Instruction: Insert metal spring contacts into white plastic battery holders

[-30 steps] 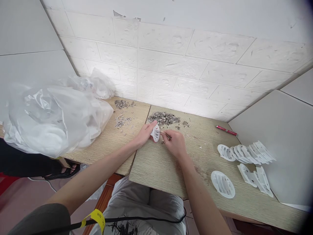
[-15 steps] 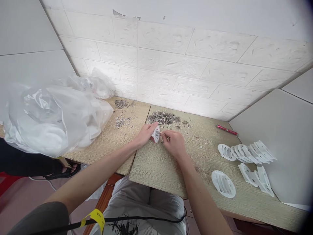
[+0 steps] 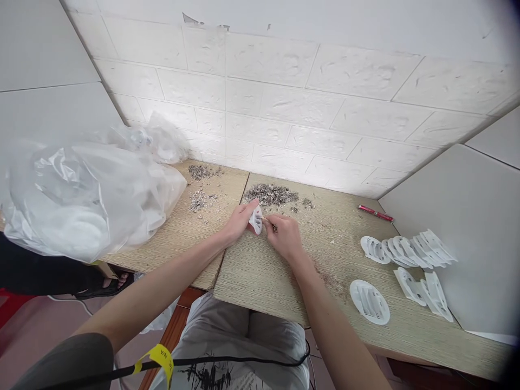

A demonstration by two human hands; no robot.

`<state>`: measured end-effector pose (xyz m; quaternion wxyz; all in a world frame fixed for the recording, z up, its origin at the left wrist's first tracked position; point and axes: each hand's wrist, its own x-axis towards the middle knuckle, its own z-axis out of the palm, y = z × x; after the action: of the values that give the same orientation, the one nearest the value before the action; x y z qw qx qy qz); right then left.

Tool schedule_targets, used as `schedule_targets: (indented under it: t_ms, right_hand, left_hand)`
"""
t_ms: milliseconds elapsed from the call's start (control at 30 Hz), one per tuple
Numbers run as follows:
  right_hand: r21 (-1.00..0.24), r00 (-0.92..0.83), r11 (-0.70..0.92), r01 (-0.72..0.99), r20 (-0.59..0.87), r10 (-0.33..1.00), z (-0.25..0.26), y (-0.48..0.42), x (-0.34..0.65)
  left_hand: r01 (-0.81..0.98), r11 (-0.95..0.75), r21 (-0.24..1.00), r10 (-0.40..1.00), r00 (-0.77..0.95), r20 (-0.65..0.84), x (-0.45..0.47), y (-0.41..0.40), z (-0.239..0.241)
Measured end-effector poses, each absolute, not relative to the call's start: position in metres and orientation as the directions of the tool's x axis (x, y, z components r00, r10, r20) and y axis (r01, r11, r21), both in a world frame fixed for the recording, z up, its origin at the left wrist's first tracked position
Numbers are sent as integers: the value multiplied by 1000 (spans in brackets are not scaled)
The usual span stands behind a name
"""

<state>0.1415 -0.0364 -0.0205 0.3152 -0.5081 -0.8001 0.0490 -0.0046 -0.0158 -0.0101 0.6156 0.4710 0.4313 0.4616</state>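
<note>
My left hand [image 3: 239,221] grips a small white oval plastic part [image 3: 256,219], held on edge just above the wooden table [image 3: 260,276]. My right hand [image 3: 284,236] is closed in a pinch on a thin metal piece [image 3: 270,222] whose tip touches the white part. Both hands meet in the middle of the table, just in front of a heap of small metal pieces [image 3: 271,194].
More metal pieces [image 3: 201,199] are scattered to the left. A big clear plastic bag [image 3: 89,195] of white parts fills the left end. Finished white parts [image 3: 406,252] lie in rows at the right, one single oval part [image 3: 369,301] nearer me. A red pen [image 3: 375,213] lies by the wall.
Both hands with the white part have shifted very slightly up and left in the picture. The grip looks the same.
</note>
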Motion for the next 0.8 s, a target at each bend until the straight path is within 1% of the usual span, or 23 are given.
schedule_targets:
  t_ms: [133,233,333,400,500,600,700,800]
  right_hand:
    - [-409,-282,481,775,457,843,-22,-36,141]
    - [-451,-254,484,750,480,840,-19,-37,142]
    - [-527,-184,475,704,511,840,-12,-36,144]
    - [-621,-113,440,649,493,862,-8,-36,145]
    - [-797,-31,344,495,380,925,-7,-33,146]
    - [-927,6,245,285,257,966,-9,-31,146]
    - [-988,35,140,66,143,989,-9,-31,145]
    - [-995,1,47,-91,48,999,-5,-34,145]
  left_hand:
    - [-154,139,978,973,204,-106,-5,-16,-8]
    - [-191,149,970,966,240,-101,-8,-13,-8]
    - [-276,168,946,949,307,-79,-10,-11,-7]
    - [-334,167,928,936,349,-43,-11,-9,-7]
    - [-381,161,910,925,381,-5,-12,-9,-7]
    - [-385,176,906,918,396,-10,-13,-9,-7]
    - [-417,211,884,921,388,-37,-14,-9,-6]
    - [-411,221,885,934,352,-70,-13,-8,-6]
